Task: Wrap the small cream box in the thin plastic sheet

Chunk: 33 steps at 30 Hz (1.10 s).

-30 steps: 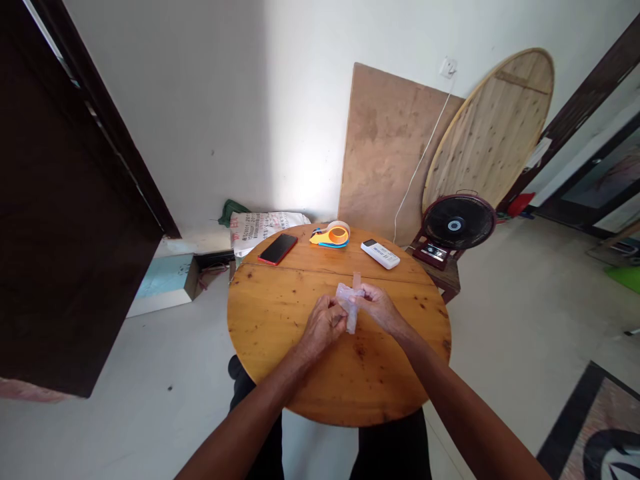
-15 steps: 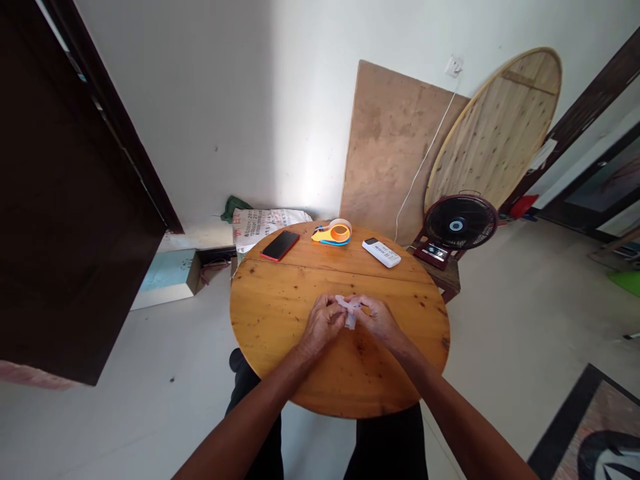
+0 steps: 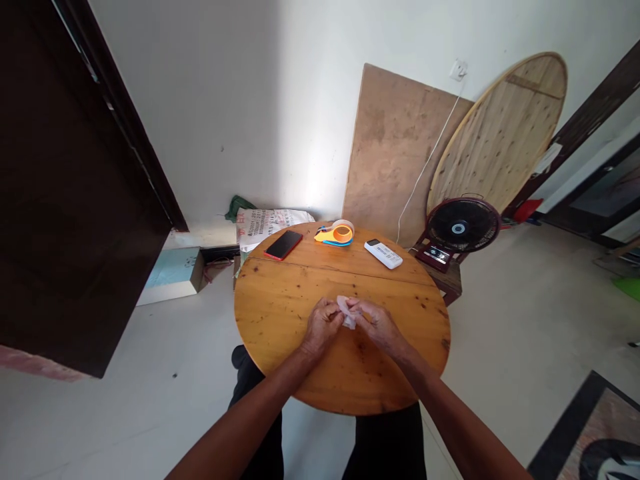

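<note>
Over the middle of a round wooden table (image 3: 280,300), my left hand (image 3: 323,327) and my right hand (image 3: 379,323) meet around a small, thin, whitish piece (image 3: 349,323). It looks soft and crumpled, like tissue or thin plastic; which of these I cannot tell. My left thumb and fingers pinch its left side. The fingers of my right hand close on its right side. Part of the piece sticks up between the fingertips and part hangs below them.
Along the far side of the table lie a red-edged phone (image 3: 283,245), an orange and blue tape dispenser (image 3: 335,233) and a white handheld device (image 3: 383,254). A dark fan (image 3: 463,227) stands on a stool at right. Boards (image 3: 400,140) lean on the wall.
The whitish piece has shifted in my fingers, its upper part now standing more upright. Both hands stay close together over the table. The whole view has moved slightly.
</note>
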Each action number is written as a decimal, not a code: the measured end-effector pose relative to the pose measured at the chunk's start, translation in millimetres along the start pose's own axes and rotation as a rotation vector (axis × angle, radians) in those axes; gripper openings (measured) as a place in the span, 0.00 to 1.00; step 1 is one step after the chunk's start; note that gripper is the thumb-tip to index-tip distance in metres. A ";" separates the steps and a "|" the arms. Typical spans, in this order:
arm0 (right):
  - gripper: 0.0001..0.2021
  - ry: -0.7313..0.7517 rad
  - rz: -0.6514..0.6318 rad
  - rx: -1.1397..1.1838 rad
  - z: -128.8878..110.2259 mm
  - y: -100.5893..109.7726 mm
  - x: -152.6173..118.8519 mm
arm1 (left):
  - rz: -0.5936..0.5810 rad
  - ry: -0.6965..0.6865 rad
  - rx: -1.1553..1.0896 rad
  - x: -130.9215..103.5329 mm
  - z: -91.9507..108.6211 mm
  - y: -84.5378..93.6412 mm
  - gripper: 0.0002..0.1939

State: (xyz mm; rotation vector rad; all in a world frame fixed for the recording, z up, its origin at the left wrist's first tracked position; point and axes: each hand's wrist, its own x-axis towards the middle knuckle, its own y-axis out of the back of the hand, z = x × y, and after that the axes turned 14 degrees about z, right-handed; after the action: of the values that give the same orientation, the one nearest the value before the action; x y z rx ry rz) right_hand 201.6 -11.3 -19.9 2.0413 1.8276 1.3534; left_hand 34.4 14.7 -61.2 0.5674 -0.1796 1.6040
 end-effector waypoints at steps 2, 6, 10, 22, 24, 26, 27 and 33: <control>0.07 0.042 0.000 -0.021 1.6 -0.9 -1.7 | 0.016 0.038 -0.053 0.5 -1.0 0.1 0.07; 0.07 0.089 0.009 -0.018 2.5 -1.1 -3.0 | 0.008 0.035 -0.136 1.9 -0.3 2.2 0.06; 0.07 0.107 -0.004 -0.015 0.1 0.8 -3.3 | -0.001 0.097 -0.181 1.8 -0.3 1.1 0.03; 0.10 0.176 -0.030 0.001 3.4 2.2 -3.2 | 0.023 -0.145 -0.084 1.6 -7.9 3.2 0.14; 0.10 0.181 -0.035 0.000 4.5 2.3 -3.0 | 0.009 -0.154 -0.070 2.2 -7.0 3.8 0.12; 0.11 0.185 -0.043 -0.004 5.5 2.4 -3.0 | 0.011 -0.148 -0.063 2.2 -7.0 3.7 0.10; 0.11 0.187 -0.044 -0.006 5.8 2.5 -3.0 | 0.016 -0.143 -0.064 2.0 -7.2 3.6 0.09; 0.11 0.198 -0.044 -0.031 2.6 2.5 -4.0 | 0.010 -0.099 -0.100 2.0 -5.0 4.5 0.07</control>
State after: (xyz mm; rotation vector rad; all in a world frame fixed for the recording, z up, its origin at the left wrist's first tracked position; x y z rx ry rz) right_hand 205.6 -14.1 -22.1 1.9003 1.9015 1.6118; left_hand 28.7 18.1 -63.7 0.5695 -0.3355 1.5682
